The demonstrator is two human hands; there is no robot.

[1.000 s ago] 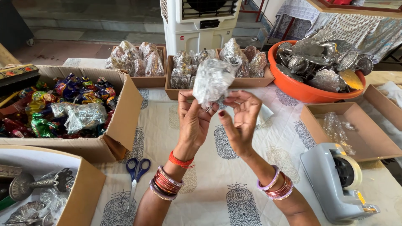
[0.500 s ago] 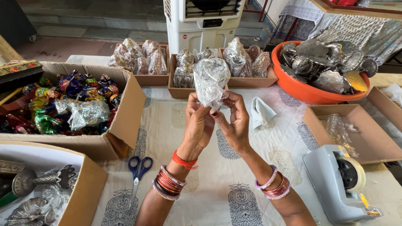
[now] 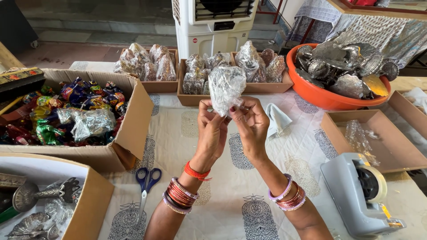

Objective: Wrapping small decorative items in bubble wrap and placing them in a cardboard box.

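Head view: wrapped bundle (image 3: 226, 91) held up at frame centre, now more upright and closer in than a second ago. Left hand (image 3: 212, 132) and right hand (image 3: 252, 126) pinching its lower end with closed fingertips; wrap apparently being sealed.

A clear plastic-wrapped packet (image 3: 226, 91) is held up at centre between the left hand (image 3: 212, 133) and right hand (image 3: 250, 129), fingertips pinching its lower edge. Behind it, two shallow cardboard trays (image 3: 189, 98) hold rows of similar clear-wrapped packets (image 3: 144, 62), and another wrapped packet (image 3: 91, 123) lies in the large cardboard box (image 3: 133, 129) at left. A small round red label (image 3: 195, 40) sits on the white air cooler (image 3: 213, 26) at the back.
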